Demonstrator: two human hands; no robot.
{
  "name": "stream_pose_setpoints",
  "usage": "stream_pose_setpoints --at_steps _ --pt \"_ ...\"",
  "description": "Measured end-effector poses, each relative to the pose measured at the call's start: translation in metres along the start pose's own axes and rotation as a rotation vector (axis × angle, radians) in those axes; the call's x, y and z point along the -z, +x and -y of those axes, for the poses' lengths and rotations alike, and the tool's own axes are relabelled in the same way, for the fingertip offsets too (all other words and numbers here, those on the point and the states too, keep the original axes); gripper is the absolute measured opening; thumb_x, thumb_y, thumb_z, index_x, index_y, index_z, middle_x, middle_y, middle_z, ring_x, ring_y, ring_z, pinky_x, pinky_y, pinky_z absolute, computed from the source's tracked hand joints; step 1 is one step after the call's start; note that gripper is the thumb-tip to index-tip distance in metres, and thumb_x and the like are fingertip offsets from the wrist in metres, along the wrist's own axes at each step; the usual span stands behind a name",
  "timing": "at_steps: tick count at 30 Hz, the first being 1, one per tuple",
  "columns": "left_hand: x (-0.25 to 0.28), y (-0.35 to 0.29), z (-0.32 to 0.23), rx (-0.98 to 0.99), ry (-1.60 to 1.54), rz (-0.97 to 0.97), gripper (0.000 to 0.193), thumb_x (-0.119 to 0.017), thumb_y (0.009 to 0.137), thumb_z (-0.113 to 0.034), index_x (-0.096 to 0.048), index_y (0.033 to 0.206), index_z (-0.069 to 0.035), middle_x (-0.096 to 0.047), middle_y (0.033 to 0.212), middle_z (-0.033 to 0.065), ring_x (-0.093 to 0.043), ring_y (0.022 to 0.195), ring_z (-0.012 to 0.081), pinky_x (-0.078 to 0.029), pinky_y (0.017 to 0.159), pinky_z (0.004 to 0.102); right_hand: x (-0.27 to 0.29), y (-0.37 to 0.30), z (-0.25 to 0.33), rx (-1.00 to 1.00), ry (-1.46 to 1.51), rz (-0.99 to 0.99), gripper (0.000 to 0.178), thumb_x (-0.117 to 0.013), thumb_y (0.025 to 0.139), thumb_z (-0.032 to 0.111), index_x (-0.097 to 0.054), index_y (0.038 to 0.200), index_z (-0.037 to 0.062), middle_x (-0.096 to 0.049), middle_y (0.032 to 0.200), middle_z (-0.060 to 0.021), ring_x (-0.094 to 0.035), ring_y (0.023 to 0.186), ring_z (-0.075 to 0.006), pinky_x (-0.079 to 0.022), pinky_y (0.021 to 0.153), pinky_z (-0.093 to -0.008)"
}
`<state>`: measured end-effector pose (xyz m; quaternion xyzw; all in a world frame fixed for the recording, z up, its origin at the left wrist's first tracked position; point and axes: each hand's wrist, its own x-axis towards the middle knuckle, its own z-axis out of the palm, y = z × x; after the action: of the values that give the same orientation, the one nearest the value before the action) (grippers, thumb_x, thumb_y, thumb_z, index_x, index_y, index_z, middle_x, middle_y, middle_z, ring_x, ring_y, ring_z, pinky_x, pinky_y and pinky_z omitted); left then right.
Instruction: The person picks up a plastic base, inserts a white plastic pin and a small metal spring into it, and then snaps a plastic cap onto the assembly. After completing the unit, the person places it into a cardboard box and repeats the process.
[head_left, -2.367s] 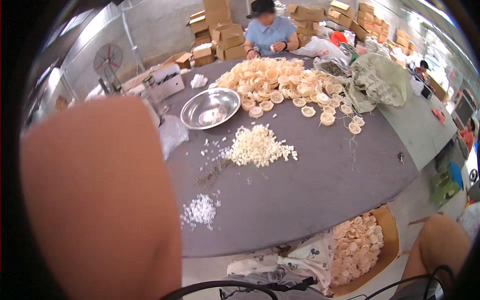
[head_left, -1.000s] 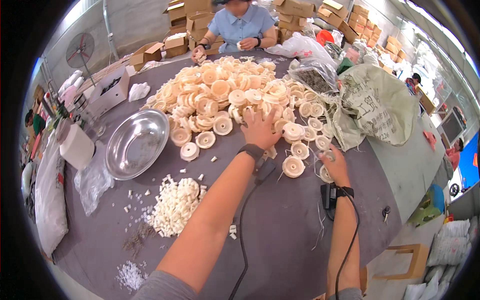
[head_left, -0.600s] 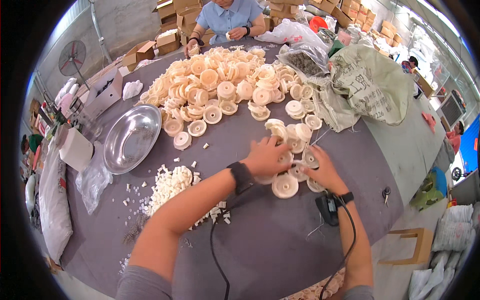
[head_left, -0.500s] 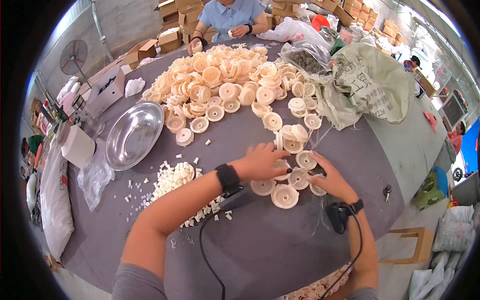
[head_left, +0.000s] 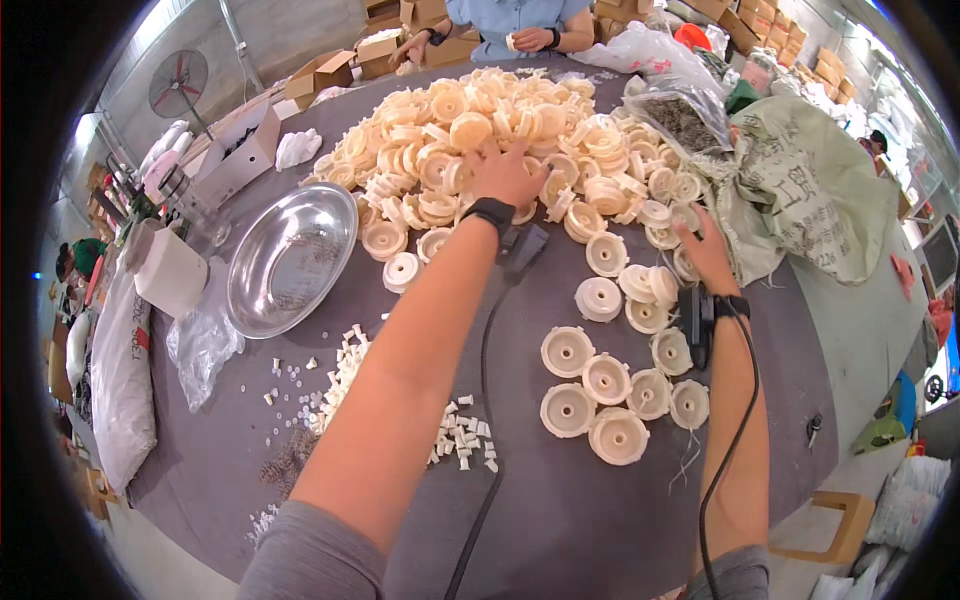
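Note:
My left hand (head_left: 503, 178) reaches into a big heap of cream plastic wheel-like discs (head_left: 455, 105), its fingers spread over the discs on the near side. My right hand (head_left: 708, 252) is at the heap's right edge beside the sack, fingers apart around a few loose discs (head_left: 657, 214); whether it grips one is partly hidden. Several discs (head_left: 606, 379) lie flat on the grey table in a group in front of me, their hubs up. A short row of discs (head_left: 599, 299) lies between that group and the heap.
Small white plastic plugs (head_left: 462, 436) lie under my left forearm. At left are a steel basin (head_left: 290, 262) and a white container (head_left: 168, 270). A woven sack (head_left: 810, 190) and a bag of dark bits (head_left: 684, 122) stand at right. A co-worker (head_left: 520, 28) sits across the table.
Both hands have moved away from the near group of discs, forward to the heap: the left to its middle, the right to its right edge. The view has shifted, and the near discs now lie uncovered.

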<state>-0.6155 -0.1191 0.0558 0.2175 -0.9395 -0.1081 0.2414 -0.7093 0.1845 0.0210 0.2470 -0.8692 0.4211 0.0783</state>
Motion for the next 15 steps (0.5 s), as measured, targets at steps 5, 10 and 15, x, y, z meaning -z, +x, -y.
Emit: stream_pose_setpoints --at_steps 5,10,15 --pt "-0.028 0.02 0.013 -0.151 0.056 -0.243 0.051 -0.058 0.071 -0.051 -0.058 0.11 -0.018 -0.053 0.106 0.0146 -0.047 0.102 0.0354 -0.039 0.087 0.0434 -0.026 0.033 0.004 -0.078 -0.301 0.007 0.072 -0.057 0.074 0.053 -0.044 0.125 0.0039 -0.044 0.125 -0.0221 -0.032 0.122 -0.0332 -0.027 0.1 -0.0376" --pt "-0.024 0.033 -0.007 -0.19 -0.225 0.153 0.047 -0.051 0.072 -0.055 -0.063 0.105 -0.023 -0.054 0.114 0.0121 -0.052 0.102 0.0308 -0.045 0.083 0.0391 -0.034 0.043 0.01 -0.013 -0.269 0.122 0.073 -0.055 0.074 0.056 -0.046 0.124 0.0044 -0.046 0.125 -0.0147 -0.028 0.121 -0.0298 -0.023 0.101 -0.0374" --pt "-0.027 0.03 -0.013 -0.29 -0.221 0.196 0.047 -0.052 0.07 -0.055 -0.061 0.108 -0.03 -0.055 0.113 0.0093 -0.052 0.103 0.0313 -0.044 0.085 0.037 -0.048 0.038 0.013 0.092 -0.133 0.14 0.067 -0.056 0.076 0.052 -0.049 0.121 0.0035 -0.047 0.123 -0.0155 -0.033 0.118 -0.0284 -0.026 0.099 -0.0352"
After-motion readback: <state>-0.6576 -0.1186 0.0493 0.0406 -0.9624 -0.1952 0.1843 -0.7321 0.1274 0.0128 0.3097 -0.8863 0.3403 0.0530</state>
